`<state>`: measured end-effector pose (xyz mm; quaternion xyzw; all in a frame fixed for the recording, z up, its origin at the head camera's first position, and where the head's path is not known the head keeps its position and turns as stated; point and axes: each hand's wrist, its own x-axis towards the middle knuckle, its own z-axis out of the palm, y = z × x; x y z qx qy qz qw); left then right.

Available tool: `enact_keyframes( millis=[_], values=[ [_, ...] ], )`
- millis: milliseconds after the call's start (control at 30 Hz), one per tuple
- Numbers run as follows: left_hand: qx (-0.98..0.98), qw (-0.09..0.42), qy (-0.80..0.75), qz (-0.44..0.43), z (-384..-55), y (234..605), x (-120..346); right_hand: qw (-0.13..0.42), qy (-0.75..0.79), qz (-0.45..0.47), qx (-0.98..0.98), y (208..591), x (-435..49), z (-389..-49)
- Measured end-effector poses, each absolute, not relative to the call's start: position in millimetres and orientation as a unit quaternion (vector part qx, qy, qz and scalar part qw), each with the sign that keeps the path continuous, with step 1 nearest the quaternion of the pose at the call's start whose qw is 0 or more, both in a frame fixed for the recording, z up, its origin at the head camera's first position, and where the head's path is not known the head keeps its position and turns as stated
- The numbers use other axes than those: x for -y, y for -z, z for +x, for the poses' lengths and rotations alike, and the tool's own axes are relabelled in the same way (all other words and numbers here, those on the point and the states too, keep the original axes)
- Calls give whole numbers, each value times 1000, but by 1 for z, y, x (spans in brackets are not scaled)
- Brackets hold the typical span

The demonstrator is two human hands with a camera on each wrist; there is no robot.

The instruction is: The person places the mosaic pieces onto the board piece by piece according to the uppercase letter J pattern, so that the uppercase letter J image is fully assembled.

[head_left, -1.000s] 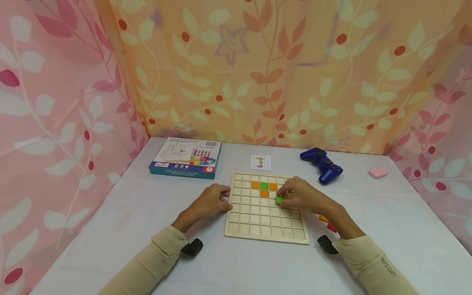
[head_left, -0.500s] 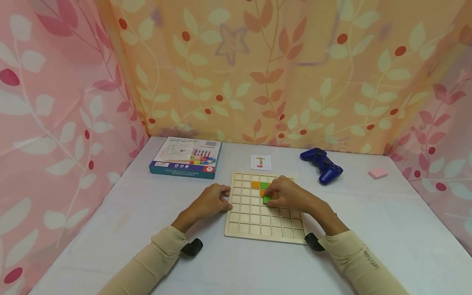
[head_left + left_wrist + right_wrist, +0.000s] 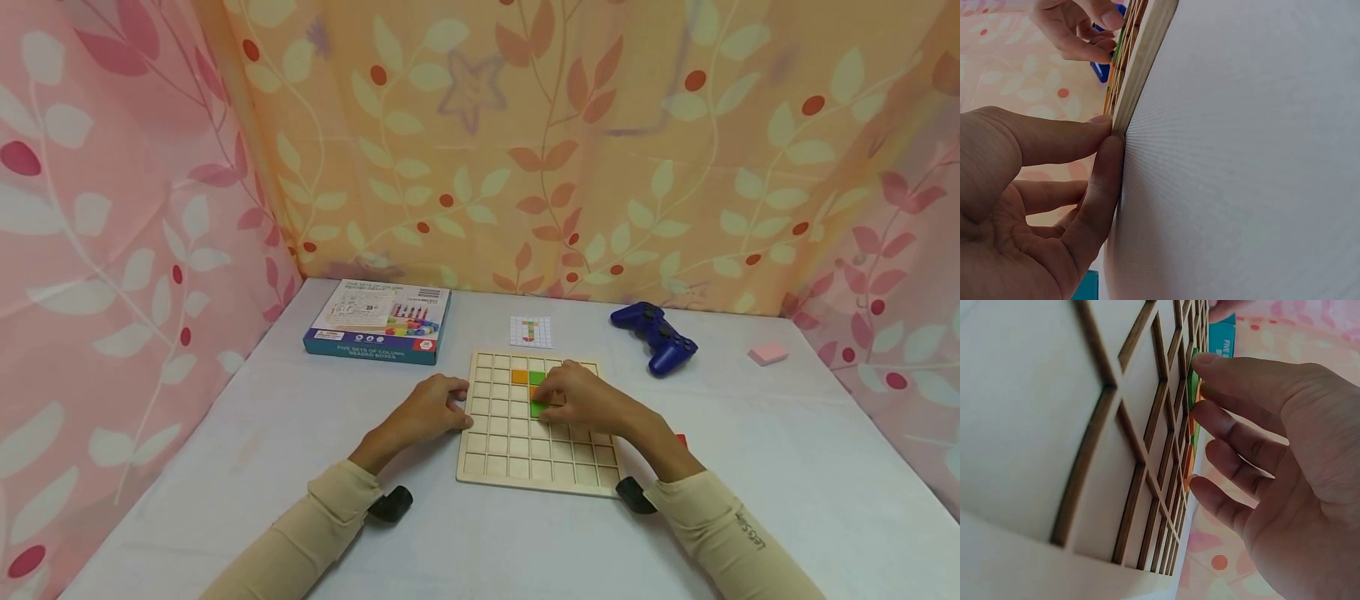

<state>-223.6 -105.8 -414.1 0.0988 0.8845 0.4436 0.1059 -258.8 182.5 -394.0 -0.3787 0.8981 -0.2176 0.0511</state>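
A white worktop (image 3: 315,433) stood inside a booth of pink and orange leaf-print curtains. At its middle lay a wooden grid board (image 3: 536,467), with a few orange and green tiles already seated in its far rows.

My left hand (image 3: 429,410) rested at the board's left edge; in the left wrist view its fingers (image 3: 1054,140) lay straight and together, pressed against the side of the board to steady it. My right hand (image 3: 581,398) hovered over the board's middle, and its fingers (image 3: 1241,381), slightly apart and gently bent, touched a green tile (image 3: 538,408) from above, in a cell just near of the tiles already placed. I could not tell whether the tile sat flush in the cell or stood tilted.

I judged the step in hand to be seating this green tile; the next move would call for pressing it level, then lifting the hand away.

Just beyond the board lay a small pattern card (image 3: 531,330). To the far left was a boxed bead set (image 3: 378,321), to the far right a blue game controller (image 3: 654,335), and further right a pink block (image 3: 768,353).
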Motion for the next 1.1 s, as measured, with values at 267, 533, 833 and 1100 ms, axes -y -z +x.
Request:
enact_keyframes(
  millis=[267, 533, 833, 1100],
  values=[
    [-886, 100, -440, 105, -224, 416, 106, 64, 218, -356, -907, 393, -194, -254],
    [-886, 103, -440, 105, -224, 416, 106, 61, 233, -319, -917, 388, -224, -244],
    [-886, 109, -439, 103, -225, 416, 107, 50, 242, -262, -933, 387, -270, -230],
    [-886, 111, -439, 101, -225, 416, 107, 38, 221, -249, -942, 388, -300, -220]
  ],
)
